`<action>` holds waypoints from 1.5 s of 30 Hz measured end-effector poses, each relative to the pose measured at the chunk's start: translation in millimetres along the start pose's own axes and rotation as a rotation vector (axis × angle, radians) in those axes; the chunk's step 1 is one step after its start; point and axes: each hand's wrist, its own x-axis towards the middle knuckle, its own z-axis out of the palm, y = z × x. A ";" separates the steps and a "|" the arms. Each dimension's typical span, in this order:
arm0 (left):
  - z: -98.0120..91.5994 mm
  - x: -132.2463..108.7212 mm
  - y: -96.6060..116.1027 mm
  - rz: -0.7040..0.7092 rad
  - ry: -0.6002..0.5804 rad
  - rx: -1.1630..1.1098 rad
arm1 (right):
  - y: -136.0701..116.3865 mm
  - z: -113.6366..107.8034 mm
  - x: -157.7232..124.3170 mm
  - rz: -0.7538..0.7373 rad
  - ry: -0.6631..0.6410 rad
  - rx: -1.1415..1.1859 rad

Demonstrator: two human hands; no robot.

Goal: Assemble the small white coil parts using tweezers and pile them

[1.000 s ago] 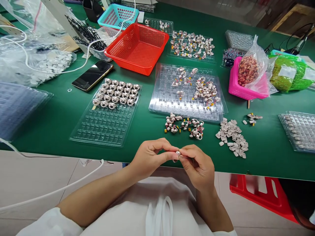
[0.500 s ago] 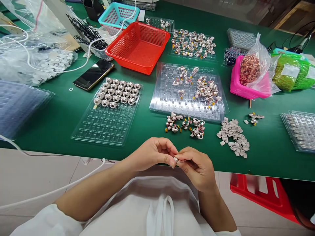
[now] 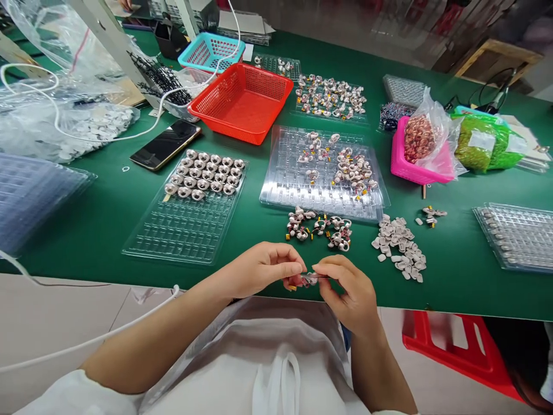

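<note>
My left hand (image 3: 276, 268) is closed, with thumb and fingers pinching a small wired earbud part (image 3: 308, 280) that has a yellow tab below. My right hand (image 3: 348, 291) pinches a thin metal tool (image 3: 320, 276), perhaps tweezers, whose tip meets that part. Fingers hide some of both. Both hands are at the table's front edge. Just beyond them lies a loose group of similar wired parts (image 3: 339, 233) with yellow tabs. To their right is a pile of small pale caps (image 3: 400, 248).
Ahead, a stack of clear trays (image 3: 280, 193) bears more wired parts. Shiny rounded shells fill the far rows of another tray (image 3: 177, 230) at left, by a phone (image 3: 166, 144). A red basket (image 3: 242, 118), pink basket (image 3: 400, 161) and white cable (image 3: 125, 138) lie farther back.
My fingers have shifted on the small part; its yellow tab and the thin tool now show more. The view has tilted up slightly, and the hands stay close together.
</note>
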 end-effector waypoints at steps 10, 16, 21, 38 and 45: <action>5.5 0.8 -1.8 -0.067 -0.113 0.052 | -1.2 -1.8 15.3 -0.314 -0.107 -0.022; 11.1 5.2 -1.9 -0.040 0.028 -0.059 | -4.5 2.8 4.6 0.014 0.081 0.052; 15.1 9.6 -5.7 0.085 0.219 -0.118 | -9.3 18.2 -6.1 0.058 0.190 -0.117; 25.1 4.5 -20.6 0.466 0.427 0.469 | -13.8 26.3 -5.0 0.406 0.197 0.160; 24.8 5.8 -27.9 0.750 0.445 0.602 | -10.2 33.1 -5.6 0.703 0.319 0.570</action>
